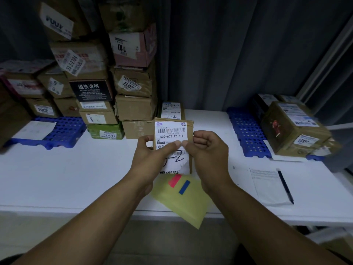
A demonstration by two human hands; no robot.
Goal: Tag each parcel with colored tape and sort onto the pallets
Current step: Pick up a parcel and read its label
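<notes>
Overhanging the tabletop (57,178) edge, just nearer than the parcel (172,131): yellow sheet (183,203) carrying a red strip (175,180) and a blue strip (184,187). Lying right of the parcel: paper (267,188) with a pen (285,186). Flanking it farther back: blue pallets, left (63,131) and right (246,131); stacked boxes (133,83) crowding behind-left. Facing label-up, long axis pointing away. Gripping its left edge with left hand (150,155) fingers (147,139) curled; pinching at the label with right hand (208,150) fingertips.

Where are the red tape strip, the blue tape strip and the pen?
red tape strip (175,180): head view, middle of the strip.
blue tape strip (184,187): head view, middle of the strip.
pen (285,186): head view, middle of the barrel.
</notes>
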